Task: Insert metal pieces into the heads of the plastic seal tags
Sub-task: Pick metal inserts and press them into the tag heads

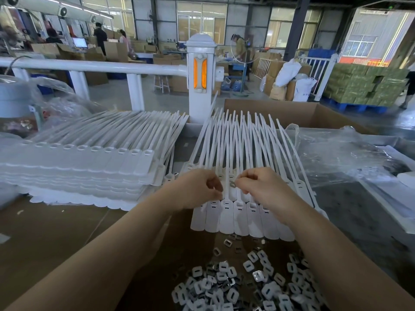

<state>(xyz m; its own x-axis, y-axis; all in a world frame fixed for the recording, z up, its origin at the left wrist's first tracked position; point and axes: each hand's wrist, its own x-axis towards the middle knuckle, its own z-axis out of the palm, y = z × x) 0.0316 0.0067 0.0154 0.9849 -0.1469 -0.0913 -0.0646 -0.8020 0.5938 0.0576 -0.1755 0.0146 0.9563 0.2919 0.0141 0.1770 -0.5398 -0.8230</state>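
Observation:
A joined row of white plastic seal tags (241, 217) lies in front of me, flat labels toward me and thin tails fanning away. My right hand (260, 185) pinches a small metal piece (232, 184) just above the tag heads. My left hand (199, 187) hovers over the left end of the row with its fingers curled; whether it holds anything is hidden. A heap of loose metal pieces (244, 286) covers the cardboard near me.
A tall stack of more tag rows (89, 167) sits to the left. Crumpled clear plastic (341, 153) lies to the right, an open cardboard box (292, 113) behind it. A white railing post (201, 75) stands beyond the table. People work in the background.

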